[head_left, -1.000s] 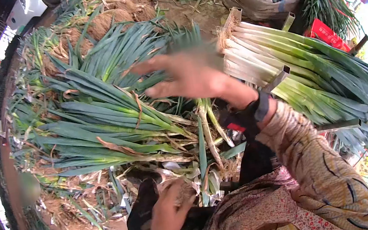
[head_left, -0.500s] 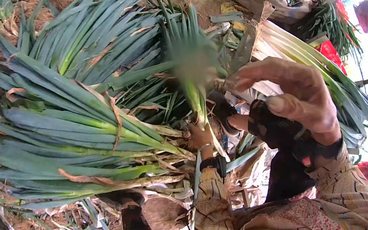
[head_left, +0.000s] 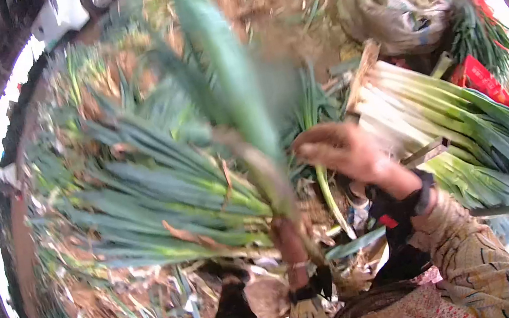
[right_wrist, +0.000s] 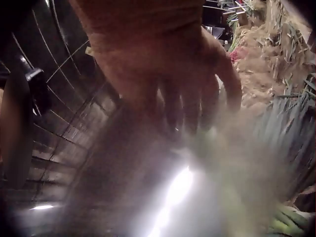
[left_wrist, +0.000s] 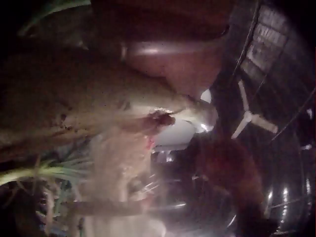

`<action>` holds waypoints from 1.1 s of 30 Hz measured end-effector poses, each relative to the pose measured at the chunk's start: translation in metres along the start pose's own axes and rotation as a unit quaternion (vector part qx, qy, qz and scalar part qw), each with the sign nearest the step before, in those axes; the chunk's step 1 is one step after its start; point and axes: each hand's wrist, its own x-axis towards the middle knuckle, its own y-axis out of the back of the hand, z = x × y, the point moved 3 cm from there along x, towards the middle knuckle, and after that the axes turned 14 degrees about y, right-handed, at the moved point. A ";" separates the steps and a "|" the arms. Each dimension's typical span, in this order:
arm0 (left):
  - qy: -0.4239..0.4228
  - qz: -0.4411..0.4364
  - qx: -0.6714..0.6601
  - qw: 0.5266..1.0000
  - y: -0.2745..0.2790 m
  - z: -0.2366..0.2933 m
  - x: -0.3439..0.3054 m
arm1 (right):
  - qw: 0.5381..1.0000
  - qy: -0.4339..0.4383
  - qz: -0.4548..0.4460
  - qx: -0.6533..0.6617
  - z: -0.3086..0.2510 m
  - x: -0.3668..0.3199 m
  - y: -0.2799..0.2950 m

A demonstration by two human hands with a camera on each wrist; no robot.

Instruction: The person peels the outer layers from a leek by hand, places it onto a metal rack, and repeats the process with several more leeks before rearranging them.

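Note:
My left hand [head_left: 289,244] grips the lower stalk of a leek [head_left: 264,174], whose green leaves rise blurred past the top of the head view. In the left wrist view the leek's pale stalk [left_wrist: 89,106] crosses close to the lens. To the right, my right hand [head_left: 351,153] hovers with fingers extended and nothing held. The right wrist view shows the same right hand [right_wrist: 168,74] from behind, fingers pointing down. Left of the held leek lies a heap of untrimmed leeks [head_left: 162,208].
At right, stripped leeks with white stalks [head_left: 456,118] lie in a rack with metal posts [head_left: 427,152]. Behind stands a pale woven sack [head_left: 394,7]. A red packet [head_left: 487,79] lies beside the rack. Loose roots and scraps [head_left: 118,310] litter the ground at left.
My left hand has come from the lower left to the leeks and now holds one up. My right hand went right past the rack's white stalks, then came back toward the middle.

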 end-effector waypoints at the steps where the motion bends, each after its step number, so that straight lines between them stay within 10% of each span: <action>1: 0.028 -0.060 -0.057 0.996 -0.011 0.034 -0.021 | 0.999 0.012 0.018 -0.027 0.001 -0.003 -0.003; 3: 0.094 -0.185 -0.215 0.954 -0.024 0.079 -0.056 | 0.995 0.056 -0.027 0.082 0.004 -0.007 -0.014; 6: 0.025 -0.360 -0.095 0.928 -0.030 0.098 -0.068 | 0.933 0.059 -0.132 0.329 -0.024 -0.016 -0.033; 9: 0.038 -0.276 -0.071 0.958 -0.044 0.091 -0.078 | 0.833 0.042 -0.133 0.535 -0.017 -0.022 -0.051; 10: -0.182 -0.097 0.150 0.967 -0.044 0.088 -0.070 | 0.828 0.046 -0.115 0.547 -0.012 -0.018 -0.049; 12: -0.105 0.005 0.159 0.982 -0.028 0.077 -0.055 | 0.815 0.042 -0.077 0.573 -0.003 -0.015 -0.047; 15: -0.093 -0.110 -0.161 0.976 -0.073 0.115 -0.093 | 0.872 0.083 0.008 0.483 -0.006 -0.009 -0.037; 19: -0.132 0.139 0.106 0.976 -0.093 0.150 -0.107 | 0.863 0.089 0.045 0.496 -0.007 -0.011 -0.039; 29: -0.036 -0.039 -0.138 0.989 -0.088 0.118 -0.070 | 0.875 0.095 0.062 0.470 -0.015 -0.012 -0.034; 30: -0.158 0.001 0.162 0.974 -0.087 0.123 -0.079 | 0.876 0.097 0.049 0.471 -0.017 -0.014 -0.036; 31: -0.289 0.104 0.411 0.859 -0.086 0.127 -0.090 | 0.877 0.097 0.034 0.469 -0.016 -0.014 -0.039; 33: -0.398 0.132 0.556 0.718 -0.069 0.110 -0.079 | 0.880 0.095 0.004 0.466 -0.011 -0.016 -0.047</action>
